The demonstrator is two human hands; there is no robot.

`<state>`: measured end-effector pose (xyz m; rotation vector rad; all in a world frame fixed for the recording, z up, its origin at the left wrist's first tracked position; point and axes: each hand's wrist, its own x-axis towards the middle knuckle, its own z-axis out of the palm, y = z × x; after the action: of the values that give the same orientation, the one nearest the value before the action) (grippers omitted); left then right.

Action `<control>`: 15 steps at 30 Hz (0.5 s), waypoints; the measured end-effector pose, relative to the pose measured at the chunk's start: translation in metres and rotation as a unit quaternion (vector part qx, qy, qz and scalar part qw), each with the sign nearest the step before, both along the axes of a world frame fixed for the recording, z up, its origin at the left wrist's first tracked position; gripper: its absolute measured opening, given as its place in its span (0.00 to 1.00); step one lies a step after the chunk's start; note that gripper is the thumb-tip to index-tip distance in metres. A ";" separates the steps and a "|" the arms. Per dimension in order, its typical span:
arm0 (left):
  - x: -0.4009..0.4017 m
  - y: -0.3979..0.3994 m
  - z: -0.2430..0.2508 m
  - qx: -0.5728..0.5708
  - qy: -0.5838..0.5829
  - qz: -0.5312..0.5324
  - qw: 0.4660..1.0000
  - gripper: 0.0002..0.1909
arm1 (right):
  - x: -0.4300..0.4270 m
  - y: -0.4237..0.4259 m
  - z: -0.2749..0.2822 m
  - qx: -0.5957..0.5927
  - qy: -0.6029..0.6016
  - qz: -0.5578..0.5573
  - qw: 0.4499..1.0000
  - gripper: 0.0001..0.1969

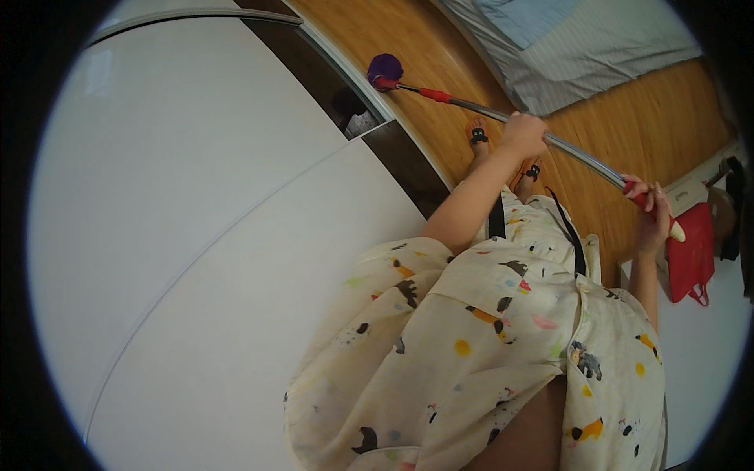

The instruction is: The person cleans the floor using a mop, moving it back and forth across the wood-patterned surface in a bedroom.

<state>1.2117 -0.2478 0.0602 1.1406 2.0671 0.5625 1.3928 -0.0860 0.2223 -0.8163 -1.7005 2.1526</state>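
A mop with a red and metal handle [580,154] slants across the view from upper left to lower right. My left hand [524,136] is closed around the metal middle of the handle. Near the handle's far end, my right hand [652,215] holds the red grip, whose pale tip sticks out below the palm. The purple mop head [386,68] rests on the wooden floor [624,129], close beside the metal track at the foot of the wardrobe.
White glossy wardrobe doors [177,176] with dark panels fill the left. A bed with a striped grey cover [589,70] stands at the top. Sandalled feet [478,134] are below my hands. A red bag [690,253] hangs or lies by white furniture [686,197] at the right.
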 end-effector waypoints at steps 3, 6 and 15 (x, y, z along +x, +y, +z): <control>-0.013 -0.025 0.009 0.054 0.026 0.051 0.997 0.07 | -0.026 -0.030 0.019 0.029 0.023 0.003 0.999 0.15; -0.014 -0.048 0.011 0.087 0.073 0.102 0.988 0.05 | -0.039 -0.051 0.028 0.025 0.102 0.055 0.993 0.14; 0.041 -0.091 0.022 0.153 0.166 0.245 0.943 0.09 | -0.021 -0.095 0.052 0.131 0.240 0.252 0.928 0.09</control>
<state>1.2528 -0.3383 0.0825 0.9277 2.6527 1.0167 1.3722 -0.1808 0.2739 0.2430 -1.9928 2.0952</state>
